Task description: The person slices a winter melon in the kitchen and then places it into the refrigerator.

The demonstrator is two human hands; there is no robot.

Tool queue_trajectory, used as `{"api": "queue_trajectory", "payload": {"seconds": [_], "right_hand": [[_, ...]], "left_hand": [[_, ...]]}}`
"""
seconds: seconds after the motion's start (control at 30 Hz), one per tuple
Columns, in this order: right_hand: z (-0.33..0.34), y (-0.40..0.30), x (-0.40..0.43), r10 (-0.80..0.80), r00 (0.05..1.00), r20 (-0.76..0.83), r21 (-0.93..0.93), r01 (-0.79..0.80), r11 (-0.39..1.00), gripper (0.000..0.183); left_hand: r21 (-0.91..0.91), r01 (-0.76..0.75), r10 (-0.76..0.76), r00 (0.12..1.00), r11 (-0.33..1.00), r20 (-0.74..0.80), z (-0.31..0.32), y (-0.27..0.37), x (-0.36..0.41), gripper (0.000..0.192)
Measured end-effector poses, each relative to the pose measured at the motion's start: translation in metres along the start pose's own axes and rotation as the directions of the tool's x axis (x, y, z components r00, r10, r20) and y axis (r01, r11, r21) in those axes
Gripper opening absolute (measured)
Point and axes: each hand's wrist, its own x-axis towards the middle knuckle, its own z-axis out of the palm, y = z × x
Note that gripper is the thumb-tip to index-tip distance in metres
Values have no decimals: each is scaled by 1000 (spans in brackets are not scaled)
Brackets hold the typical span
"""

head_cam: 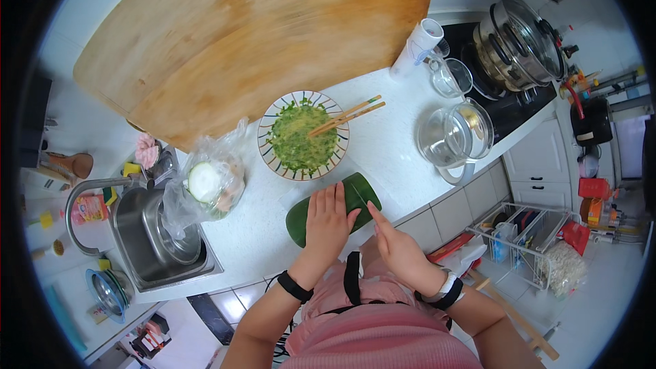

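A dark green piece of gourd, likely winter melon (298, 223), lies on its side on a thin clear sheet at the counter's front edge. My left hand (328, 215) presses flat over its middle, fingers together and thumb to the right. At the right part of the gourd, my right hand (397, 246) grips a knife (358, 193), its blade seen edge-on as a thin line against the skin. The handle is hidden in my fingers. Just beyond stands a striped bowl (265, 156) of chopped greens in yellowish liquid, likely egg, with wooden chopsticks (353, 113) resting in it.
Left of the bowl, a plastic bag (177, 205) holds a pale cut gourd piece (204, 182). The sink (134, 246) is farther left. A large wooden board (266, 36) leans behind. Rightward are a paper roll (412, 51), glass jugs (435, 138) and a steamer pot (505, 46).
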Motion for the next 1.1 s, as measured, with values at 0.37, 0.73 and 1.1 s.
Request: {"api": "queue_trajectory", "payload": {"seconds": [0.37, 0.73, 1.1], "right_hand": [[18, 4, 4, 138, 985, -101, 14, -137, 990, 40], [33, 35, -12, 48, 980, -194, -133, -75, 988, 21], [44, 36, 4, 112, 985, -135, -135, -130, 982, 24]], "left_hand": [[-28, 17, -17, 1000, 999, -14, 0, -3, 3, 62], [13, -13, 12, 1000, 1000, 26, -3, -10, 10, 61], [35, -36, 33, 996, 999, 82, -3, -11, 11, 61]]}}
